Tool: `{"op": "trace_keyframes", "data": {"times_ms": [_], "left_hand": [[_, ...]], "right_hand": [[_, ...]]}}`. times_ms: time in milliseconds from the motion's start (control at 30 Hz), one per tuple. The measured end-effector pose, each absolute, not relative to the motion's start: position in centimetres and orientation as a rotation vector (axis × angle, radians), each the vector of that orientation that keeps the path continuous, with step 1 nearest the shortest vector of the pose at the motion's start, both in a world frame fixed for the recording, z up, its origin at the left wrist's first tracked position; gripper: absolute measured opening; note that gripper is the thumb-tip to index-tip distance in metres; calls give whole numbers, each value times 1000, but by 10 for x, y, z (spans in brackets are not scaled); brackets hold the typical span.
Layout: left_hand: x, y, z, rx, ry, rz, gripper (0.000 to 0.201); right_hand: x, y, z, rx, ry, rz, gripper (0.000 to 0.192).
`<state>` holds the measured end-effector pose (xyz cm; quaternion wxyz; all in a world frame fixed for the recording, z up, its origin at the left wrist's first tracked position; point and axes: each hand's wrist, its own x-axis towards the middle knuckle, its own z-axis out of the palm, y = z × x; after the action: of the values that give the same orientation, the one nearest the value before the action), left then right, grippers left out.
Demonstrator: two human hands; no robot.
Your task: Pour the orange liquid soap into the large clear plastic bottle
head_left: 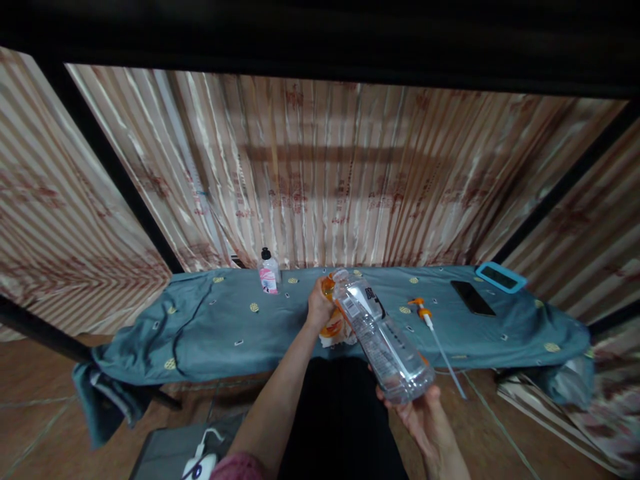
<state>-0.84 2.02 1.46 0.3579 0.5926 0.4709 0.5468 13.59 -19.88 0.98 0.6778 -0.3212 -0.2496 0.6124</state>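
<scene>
My left hand [320, 305] is closed around the upper part of an orange bottle [331, 328] standing on the cloth-covered table. My right hand [419, 410] supports the base of a large clear plastic bottle [383, 343], fingers wrapped under it. This bottle is tilted, its mouth lower-left beside the top of the orange bottle; whether the two mouths touch, I cannot tell. Some clear liquid seems to be inside, though the amount is unclear. To the right lies an orange pump head [424, 311] with a long pale tube reaching past the table's front edge.
The table [210, 333] wears a blue-green patterned cloth. A clear bottle with a black cap and pink label [269, 273] stands at the back left. On the right lie a black phone [473, 298] and a light-blue-framed object [500, 277]. Striped curtains [320, 180] hang behind.
</scene>
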Motion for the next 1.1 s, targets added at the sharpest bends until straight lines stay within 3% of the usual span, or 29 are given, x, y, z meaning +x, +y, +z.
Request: {"op": "trace_keyframes", "data": {"times_ms": [133, 300, 767, 967, 1100], "left_hand": [[-10, 20, 15, 1551, 1213, 1393, 40], [-12, 18, 17, 1566, 1186, 1377, 42], [-9, 20, 13, 1480, 1145, 1407, 41], [-8, 19, 16, 1455, 1118, 1408, 42], [-8, 19, 16, 1430, 1142, 1402, 39]], "right_hand": [[141, -198, 4, -629, -664, 1476, 49], [133, -199, 8, -732, -521, 1340, 57], [133, -200, 10, -686, -549, 1444, 49], [124, -202, 17, -746, -438, 1356, 60], [120, -202, 20, -750, -427, 1363, 57]]}}
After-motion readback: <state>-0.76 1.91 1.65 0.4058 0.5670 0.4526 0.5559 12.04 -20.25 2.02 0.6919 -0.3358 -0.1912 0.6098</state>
